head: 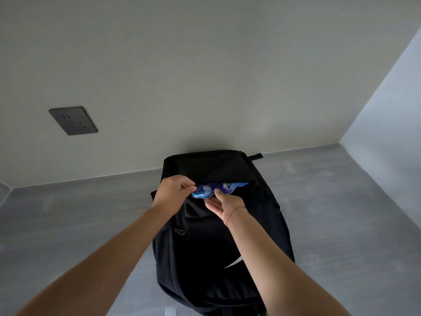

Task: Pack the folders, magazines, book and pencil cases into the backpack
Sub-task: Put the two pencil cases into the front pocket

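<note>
Standing beside the desk (341, 213), I see the black backpack (205, 247) lying flat on it. Its top end is toward the back edge, just short of the wall (205, 76), and its bottom end is toward the near edge.

The person's left hand (175, 190) pinches the cloth at the left end of the backpack's upper opening (227, 180) and lifts it so the mouth gapes. A blue patterned pencil case (218, 189) lies across that opening, partly under the black flap, with its wavy lower edge and left end outside.

The right hand (218, 205) has a thin thread bracelet (234, 213) at the wrist. It is turned palm up, with the thumb tip touching the case's lower edge and the fingers straight and loose beneath, gripping nothing.

A dark socket plate (73, 120) sits on the wall to the left. No folders, magazines or book are in view, so I can't say whether they are packed.

I judge the step in hand to be seating this pencil case. The next move looks like a push from the thumb toward the back edge, with the left hand holding the mouth wide so the exposed left end clears the cloth lip. The case looks soft and may buckle or catch there. Once it is in, the opening needs closing, though I can't make out a zip pull.
</note>
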A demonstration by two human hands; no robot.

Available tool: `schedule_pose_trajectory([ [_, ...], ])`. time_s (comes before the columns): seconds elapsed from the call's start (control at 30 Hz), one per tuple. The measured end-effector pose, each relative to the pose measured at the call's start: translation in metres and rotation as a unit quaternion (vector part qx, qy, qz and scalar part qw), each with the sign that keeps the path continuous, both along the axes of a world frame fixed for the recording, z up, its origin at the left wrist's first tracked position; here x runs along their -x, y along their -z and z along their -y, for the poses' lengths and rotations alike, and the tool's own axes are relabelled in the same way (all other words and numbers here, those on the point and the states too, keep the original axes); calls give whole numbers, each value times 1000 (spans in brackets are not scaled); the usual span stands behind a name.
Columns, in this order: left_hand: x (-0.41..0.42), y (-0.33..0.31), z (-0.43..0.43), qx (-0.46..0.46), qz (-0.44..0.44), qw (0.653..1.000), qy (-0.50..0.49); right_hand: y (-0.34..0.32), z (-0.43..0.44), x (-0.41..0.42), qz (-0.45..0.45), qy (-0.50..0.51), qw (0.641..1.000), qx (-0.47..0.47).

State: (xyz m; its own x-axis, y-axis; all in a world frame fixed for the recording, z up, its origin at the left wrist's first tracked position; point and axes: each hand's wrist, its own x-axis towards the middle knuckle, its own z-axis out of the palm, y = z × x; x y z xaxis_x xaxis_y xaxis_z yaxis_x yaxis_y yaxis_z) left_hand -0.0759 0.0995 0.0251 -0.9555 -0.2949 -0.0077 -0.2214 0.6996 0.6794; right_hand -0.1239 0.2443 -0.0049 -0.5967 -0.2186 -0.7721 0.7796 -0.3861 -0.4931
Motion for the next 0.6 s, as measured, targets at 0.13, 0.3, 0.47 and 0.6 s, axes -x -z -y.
schedule_pose_trajectory([
  [0.13, 2, 0, -4, -9, 6, 1000, 24, -2, 5, 5, -9, 9, 1000, 13],
  [0.3, 1, -2, 1, 1, 19, 999, 31, -5, 17, 7, -17, -35, 999, -24],
  [0.47, -5, 4, 0, -32, -13, 999, 5, -2, -14, 7, -238, -358, 851, -303],
  [0.6, -15, 12, -1, -58, -22, 998, -13, -5, -35, 4, -374, -446, 695, -423],
])
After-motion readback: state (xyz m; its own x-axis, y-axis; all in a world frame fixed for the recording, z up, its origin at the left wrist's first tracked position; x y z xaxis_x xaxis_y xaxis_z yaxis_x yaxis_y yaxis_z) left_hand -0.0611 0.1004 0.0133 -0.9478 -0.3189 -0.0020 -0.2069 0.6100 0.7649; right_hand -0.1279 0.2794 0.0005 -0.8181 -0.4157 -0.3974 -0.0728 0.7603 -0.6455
